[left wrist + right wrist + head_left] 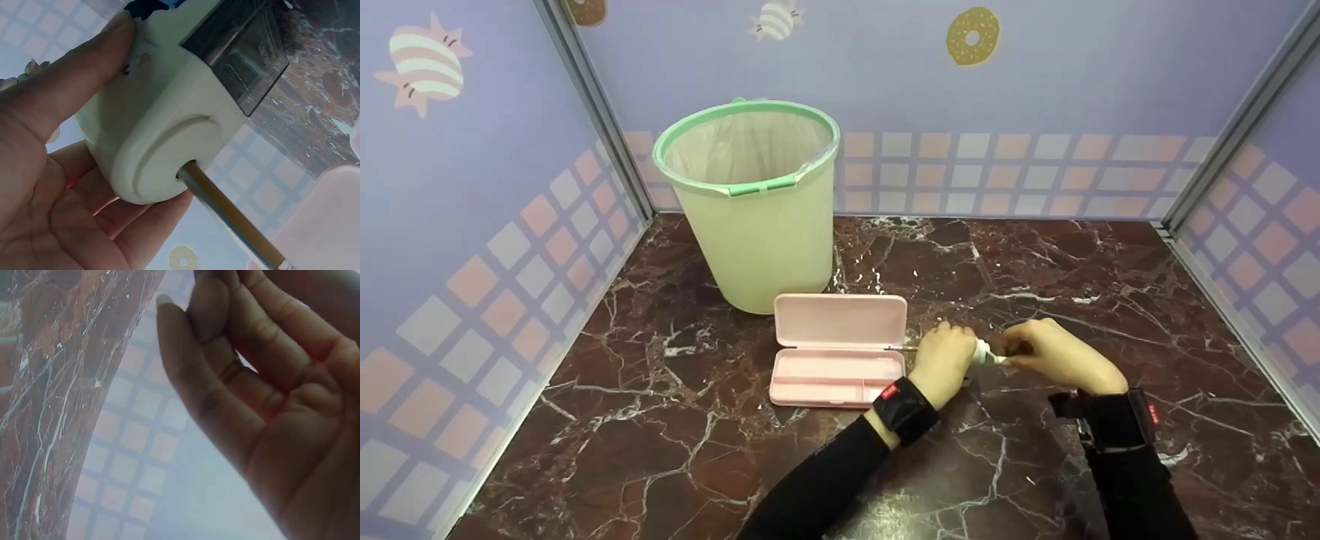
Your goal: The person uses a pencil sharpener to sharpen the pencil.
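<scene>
Beside the open pink case [838, 349] on the dark marble table [675, 450], the left hand [943, 364] wraps a smooth cream plastic sharpener [163, 135] with a smoky clear shavings drawer; a round wooden pencil [230, 216] sits in its hole; the right hand [1054, 354] curls at the sharpener's far end, its grip hidden; sharpening looks under way, and turning calls for a steady hold; a pale green bin [750, 202] stands behind.

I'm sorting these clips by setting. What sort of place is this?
Probably a staged booth made to look like a child's desk corner, not a real room. Wallpapered panels with donut and candy prints meet at metal corner posts around a dark marble-look tabletop. On it stand a green bin and an open pink pencil case.
</scene>
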Demonstrator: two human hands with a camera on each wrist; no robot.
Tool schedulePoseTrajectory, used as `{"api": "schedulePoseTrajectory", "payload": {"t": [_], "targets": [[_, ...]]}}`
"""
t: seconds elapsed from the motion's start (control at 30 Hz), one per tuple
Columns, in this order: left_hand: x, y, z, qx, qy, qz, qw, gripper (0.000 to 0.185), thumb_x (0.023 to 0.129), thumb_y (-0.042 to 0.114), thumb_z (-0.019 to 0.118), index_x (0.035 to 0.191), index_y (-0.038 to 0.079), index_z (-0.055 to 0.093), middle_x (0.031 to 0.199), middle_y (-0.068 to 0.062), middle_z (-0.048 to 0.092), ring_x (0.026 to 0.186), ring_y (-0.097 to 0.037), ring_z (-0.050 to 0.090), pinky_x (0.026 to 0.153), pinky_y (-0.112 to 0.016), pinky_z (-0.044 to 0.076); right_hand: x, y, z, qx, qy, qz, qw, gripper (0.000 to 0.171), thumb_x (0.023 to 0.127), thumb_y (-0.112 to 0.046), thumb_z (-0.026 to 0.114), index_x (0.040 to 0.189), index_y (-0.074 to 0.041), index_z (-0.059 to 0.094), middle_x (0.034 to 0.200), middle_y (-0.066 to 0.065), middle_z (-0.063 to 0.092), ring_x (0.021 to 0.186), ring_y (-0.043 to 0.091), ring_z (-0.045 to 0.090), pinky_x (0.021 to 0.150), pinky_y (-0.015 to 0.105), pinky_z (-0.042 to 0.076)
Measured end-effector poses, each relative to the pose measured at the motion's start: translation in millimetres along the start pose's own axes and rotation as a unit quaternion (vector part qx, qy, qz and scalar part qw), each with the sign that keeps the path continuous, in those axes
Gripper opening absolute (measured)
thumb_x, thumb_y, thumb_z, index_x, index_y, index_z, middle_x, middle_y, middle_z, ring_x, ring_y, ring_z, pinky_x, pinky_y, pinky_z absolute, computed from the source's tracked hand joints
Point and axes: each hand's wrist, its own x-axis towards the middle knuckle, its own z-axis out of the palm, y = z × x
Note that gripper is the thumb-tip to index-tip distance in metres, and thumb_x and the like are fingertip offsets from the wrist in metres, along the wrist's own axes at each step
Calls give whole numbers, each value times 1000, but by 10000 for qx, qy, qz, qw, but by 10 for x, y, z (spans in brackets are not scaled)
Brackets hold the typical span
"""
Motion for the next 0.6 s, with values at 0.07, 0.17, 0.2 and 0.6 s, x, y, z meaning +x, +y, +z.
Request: {"api": "schedulePoseTrajectory", "payload": {"t": [0.07,0.17,0.2,0.6], "targets": [[-1,-10,6,-56,49,17,10000,13,81,18,72,94,17,71,91,6,74,81,-12,64,67,-22,53,4,-7,4,-59,64,17,10000,13,81,4,69,86,-8,72,79,0,72,70,4,60,64,24,50],[-7,-21,15,-122,129,56,9998,11,82,16,70,94,17,71,91,6,74,81,-12,65,66,-23,53,4,-18,11,-98,125,55,9999,12,81,3,70,86,-7,73,78,1,72,69,4,60,63,24,50],[-7,-26,18,-140,149,72,9998,11,83,16,69,94,17,70,91,6,74,81,-12,65,66,-23,54,4,-21,13,-105,162,66,9998,11,81,3,71,85,-7,73,78,1,72,68,4,61,63,24,50],[-25,-51,46,-147,492,176,9985,11,83,13,68,94,16,69,90,5,74,80,-13,66,65,-23,54,26,-125,37,-349,516,197,9979,8,76,3,77,80,-4,75,76,6,74,66,11,66,61,25,53]]}}
